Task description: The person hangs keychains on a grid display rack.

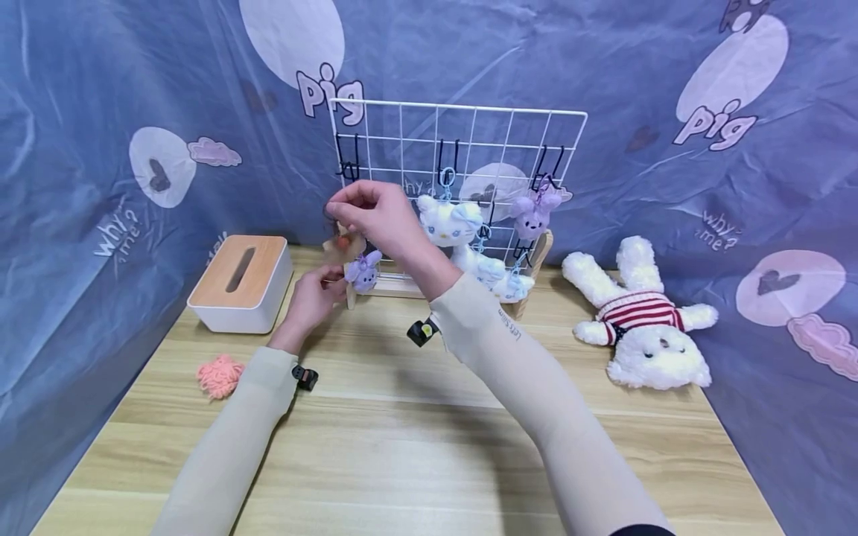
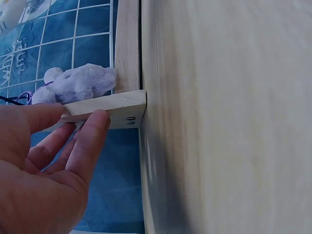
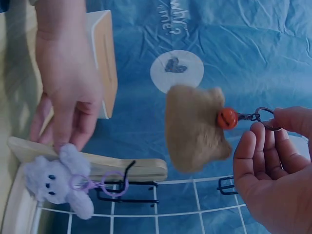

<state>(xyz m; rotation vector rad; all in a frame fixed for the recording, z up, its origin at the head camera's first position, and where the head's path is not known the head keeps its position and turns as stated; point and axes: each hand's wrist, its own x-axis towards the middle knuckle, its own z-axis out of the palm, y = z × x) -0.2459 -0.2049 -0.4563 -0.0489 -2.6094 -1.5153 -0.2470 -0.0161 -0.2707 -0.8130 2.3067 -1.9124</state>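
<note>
Pinched by its metal ring (image 3: 264, 110) in my right hand (image 1: 385, 219), a brown plush keychain (image 3: 192, 134) with an orange bell (image 3: 227, 118) dangles at the left end of a white wire grid rack (image 1: 418, 119). My left hand (image 1: 312, 298) grips the wooden side piece (image 2: 114, 103) of the rack's stand, thumb on one face and fingers on the other. Right beside it hangs a purple plush keychain (image 1: 363, 273) on a black hook. A white cat plush keychain (image 1: 447, 221) and another purple one (image 1: 534, 216) hang further right.
A white tissue box with a wooden lid (image 1: 241, 279) stands at left, a pink yarn bundle (image 1: 220, 376) nearer. Smaller white plush keychains (image 1: 515, 287) hang low on the rack. A white teddy bear (image 1: 643, 320) in a striped sweater lies at right. Black hooks (image 1: 447, 160) hang from the grid.
</note>
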